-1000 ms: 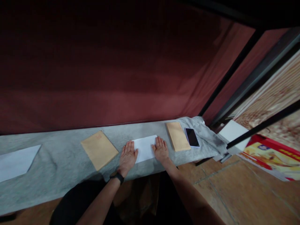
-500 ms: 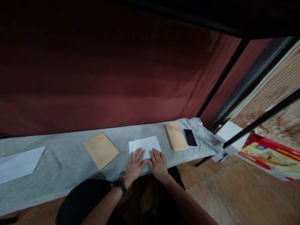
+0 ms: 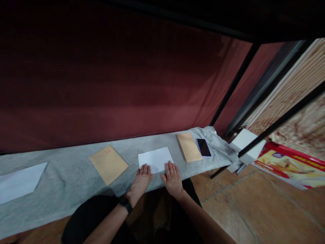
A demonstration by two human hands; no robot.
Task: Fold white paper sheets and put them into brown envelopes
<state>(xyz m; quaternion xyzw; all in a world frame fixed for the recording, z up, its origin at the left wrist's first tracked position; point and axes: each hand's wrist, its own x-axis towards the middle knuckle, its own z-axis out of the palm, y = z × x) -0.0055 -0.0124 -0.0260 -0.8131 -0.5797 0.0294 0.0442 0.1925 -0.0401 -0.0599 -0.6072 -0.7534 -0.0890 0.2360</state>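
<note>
A white sheet of paper (image 3: 155, 158), perhaps folded, lies flat on the grey cloth in front of me. My left hand (image 3: 142, 178) rests with its fingertips on the sheet's near left corner, palm down and fingers stretched out. At the near right corner, my right hand (image 3: 172, 176) lies flat with its fingers on the paper. Neither hand grips anything. To the left of the sheet is a single brown envelope (image 3: 109, 164), turned at an angle. On the right lies a thicker stack of brown envelopes (image 3: 189, 147), beside a phone (image 3: 203, 147) with a dark screen.
A grey cloth (image 3: 71, 183) covers the long narrow table. More white paper (image 3: 21, 181) lies at the far left. Black metal posts (image 3: 235, 84) stand at the right, near a white box (image 3: 247, 144) and a red and yellow carton (image 3: 291, 164). A dark red panel (image 3: 122, 95) rises behind the table.
My hands have moved apart along the near edge of the white paper, the left hand toward the left corner and the right toward the right corner. The paper stays flat.
</note>
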